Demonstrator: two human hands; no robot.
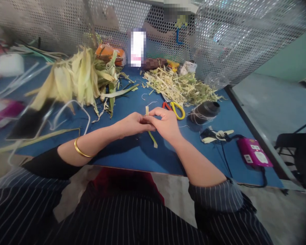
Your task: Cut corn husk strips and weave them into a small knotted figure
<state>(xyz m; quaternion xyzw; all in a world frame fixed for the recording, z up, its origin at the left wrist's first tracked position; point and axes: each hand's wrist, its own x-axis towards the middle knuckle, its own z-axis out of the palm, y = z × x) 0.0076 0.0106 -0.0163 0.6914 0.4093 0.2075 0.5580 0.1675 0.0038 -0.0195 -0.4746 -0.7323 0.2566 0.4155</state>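
Both hands meet over the middle of the blue table (122, 154). Between their fingertips is a narrow strip of corn husk (147, 110); its pale end sticks up and a greener end hangs below. My left hand (131, 124) is closed on the strip, fingers pressed together. My right hand (164, 122) pinches it from the other side, its fingers covering part of the left ones. A thin white thread (152, 103) shows just beyond the fingertips. Beside the right hand lie scissors with a yellow handle (180, 110) and a red handle (166, 106).
Corn husks (79, 80) are heaped at back left, shredded husk (180, 85) at back right. A dark thread spool (205, 112) stands right of the scissors. Farther right is a magenta box (255, 153) with a black cable. Perforated metal mesh (224, 44) borders the back.
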